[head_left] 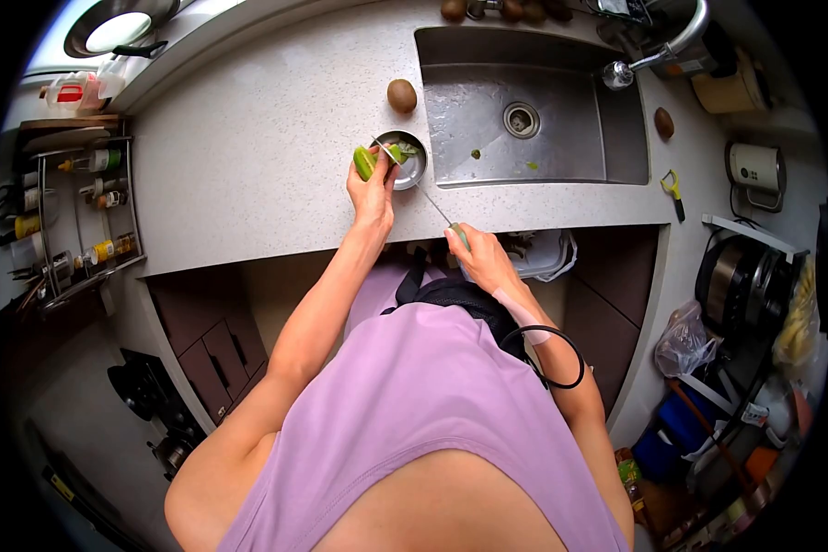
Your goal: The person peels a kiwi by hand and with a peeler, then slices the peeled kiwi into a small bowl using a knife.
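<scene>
My left hand is closed on a peeled green kiwi at the left rim of a small metal bowl. My fingers partly hide the fruit. Green bits lie inside the bowl, too small to make out fully. In my right hand is a knife, gripped by its pale green handle, with the thin blade slanting up and left across the bowl to the kiwi. Just behind the bowl an unpeeled brown kiwi rests on the counter.
A steel sink with green scraps lies right of the bowl, under a faucet. Another brown kiwi and a yellow-green peeler are on the counter's right. A bottle rack stands at left. Below the counter is a white plastic container.
</scene>
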Demonstrator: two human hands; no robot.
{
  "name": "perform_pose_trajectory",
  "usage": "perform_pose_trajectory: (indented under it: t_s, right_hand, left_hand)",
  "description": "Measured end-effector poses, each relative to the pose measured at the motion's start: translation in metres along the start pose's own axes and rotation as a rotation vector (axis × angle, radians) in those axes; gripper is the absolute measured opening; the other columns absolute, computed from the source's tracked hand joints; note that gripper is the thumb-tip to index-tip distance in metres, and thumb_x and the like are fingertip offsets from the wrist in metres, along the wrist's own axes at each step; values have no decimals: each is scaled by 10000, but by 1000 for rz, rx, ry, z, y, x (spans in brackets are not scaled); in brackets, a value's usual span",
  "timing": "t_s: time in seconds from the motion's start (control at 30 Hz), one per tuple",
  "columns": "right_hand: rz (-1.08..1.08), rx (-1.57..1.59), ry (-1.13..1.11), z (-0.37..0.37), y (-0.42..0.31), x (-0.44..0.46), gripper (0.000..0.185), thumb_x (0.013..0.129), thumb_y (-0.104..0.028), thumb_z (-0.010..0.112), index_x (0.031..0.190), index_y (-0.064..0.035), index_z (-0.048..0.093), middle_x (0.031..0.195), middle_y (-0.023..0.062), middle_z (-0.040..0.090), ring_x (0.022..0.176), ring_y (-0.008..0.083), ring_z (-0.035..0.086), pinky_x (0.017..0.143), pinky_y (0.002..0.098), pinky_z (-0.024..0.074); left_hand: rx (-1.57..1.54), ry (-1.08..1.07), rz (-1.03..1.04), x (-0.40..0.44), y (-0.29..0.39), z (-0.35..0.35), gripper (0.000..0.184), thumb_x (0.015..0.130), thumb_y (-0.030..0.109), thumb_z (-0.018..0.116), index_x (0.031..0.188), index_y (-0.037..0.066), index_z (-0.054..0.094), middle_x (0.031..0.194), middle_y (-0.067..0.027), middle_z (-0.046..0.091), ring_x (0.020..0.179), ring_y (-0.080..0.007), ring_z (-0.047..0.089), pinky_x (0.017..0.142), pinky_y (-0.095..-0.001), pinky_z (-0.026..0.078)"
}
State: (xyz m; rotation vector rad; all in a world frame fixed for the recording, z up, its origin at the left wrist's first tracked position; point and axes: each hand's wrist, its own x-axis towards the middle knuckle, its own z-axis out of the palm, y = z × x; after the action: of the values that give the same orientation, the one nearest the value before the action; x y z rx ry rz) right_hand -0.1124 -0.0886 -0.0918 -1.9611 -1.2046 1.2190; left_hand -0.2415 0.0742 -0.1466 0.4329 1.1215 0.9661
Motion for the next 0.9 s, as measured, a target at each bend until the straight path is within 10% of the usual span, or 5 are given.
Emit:
perform_pose_trajectory:
  t_s: [0.9]
  right_hand:
    - [32, -203, 59, 7, 2, 10, 405, 961, -380, 504, 916, 17, 573, 711, 290, 601, 745, 480, 596, 646, 518, 464]
  left_hand:
    - [37, 11, -89, 0, 0, -1, 291, 919, 46, 614, 1195, 3, 536, 1117, -111, 604, 972, -214, 633, 863, -366, 573]
